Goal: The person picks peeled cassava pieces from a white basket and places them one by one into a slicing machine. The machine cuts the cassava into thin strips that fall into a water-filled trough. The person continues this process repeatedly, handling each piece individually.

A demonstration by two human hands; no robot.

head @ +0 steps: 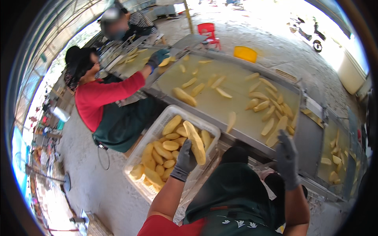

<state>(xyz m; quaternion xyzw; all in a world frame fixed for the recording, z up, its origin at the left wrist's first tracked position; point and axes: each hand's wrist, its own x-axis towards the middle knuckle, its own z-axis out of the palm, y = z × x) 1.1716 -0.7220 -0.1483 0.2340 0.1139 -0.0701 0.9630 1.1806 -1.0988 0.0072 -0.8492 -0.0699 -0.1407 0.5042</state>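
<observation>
My left hand (186, 160), in a grey glove, grips a long peeled yellow tuber (194, 141), probably a sweet potato. It is above a white plastic crate (217, 134) heaped with whole peeled tubers (159, 153). My right hand (287, 160), also gloved and a little blurred, is raised at the near edge of a metal trough (206, 118). Its fingers are extended and I see nothing held in it. Cut tuber pieces (267, 112) lie in the trough's cloudy water, many bunched near my right hand. One slice (231, 121) appears over the trough's near edge.
On the left, a co-worker in red sleeves (118, 91) reaches a gloved hand (159, 57) over the trough. Another person (141, 23) sits farther back. Beyond the trough are a yellow tub (245, 54) and a red chair (208, 31). A second water section (333, 153) holds more pieces at right.
</observation>
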